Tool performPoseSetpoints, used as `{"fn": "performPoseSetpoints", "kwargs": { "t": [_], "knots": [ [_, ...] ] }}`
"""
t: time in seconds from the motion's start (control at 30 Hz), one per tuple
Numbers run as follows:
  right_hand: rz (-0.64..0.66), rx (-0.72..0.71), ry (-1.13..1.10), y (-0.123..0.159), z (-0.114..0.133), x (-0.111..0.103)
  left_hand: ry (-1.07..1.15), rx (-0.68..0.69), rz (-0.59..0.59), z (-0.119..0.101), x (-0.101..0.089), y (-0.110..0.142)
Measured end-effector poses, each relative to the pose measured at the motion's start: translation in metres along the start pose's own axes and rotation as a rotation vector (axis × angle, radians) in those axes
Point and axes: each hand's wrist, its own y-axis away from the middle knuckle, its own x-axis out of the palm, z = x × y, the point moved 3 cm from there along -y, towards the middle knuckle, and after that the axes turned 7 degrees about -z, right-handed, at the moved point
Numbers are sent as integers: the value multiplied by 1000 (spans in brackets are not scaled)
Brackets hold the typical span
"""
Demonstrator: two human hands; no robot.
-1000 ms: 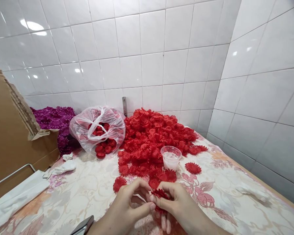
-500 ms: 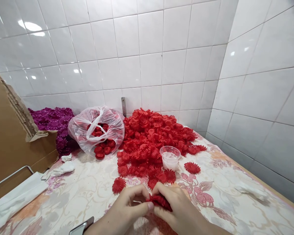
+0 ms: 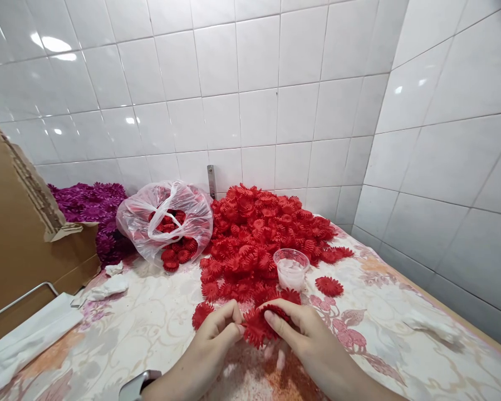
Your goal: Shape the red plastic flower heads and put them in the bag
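Observation:
Between my two hands is a red fabric flower with fringed petals, held just above the tablecloth. My right hand grips it, thumb on top and the other fingers around and beneath. My left hand pinches the flower's left edge between thumb and forefinger. Just beyond my hands stands a small clear plastic cup with a whitish substance inside. A large heap of red flowers rises behind it. Single flowers lie apart, one at right and one beside my left hand.
A tied clear plastic bag holds more red flowers. Purple flowers are piled behind a cardboard box at left. Crumpled white tissue lies near the box. Tiled walls close off the back and right of the flowered tablecloth.
The red flower has turned in my hands and its petals now spread toward the left. My left hand has moved from an open curl to a pinch on its edge.

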Motion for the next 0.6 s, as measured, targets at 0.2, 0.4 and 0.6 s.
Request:
{"fn": "performPoseSetpoints", "kwargs": {
  "t": [0.2, 0.4, 0.6],
  "knots": [
    [-8, -261, 418, 7, 6, 1, -9, 9, 121, 4, 3, 1],
    [22, -401, 421, 11, 9, 2, -145, 37, 178, 6, 6, 4],
    [4, -199, 245, 8, 4, 2, 33, -14, 238, 6, 10, 6]
  ]
}}
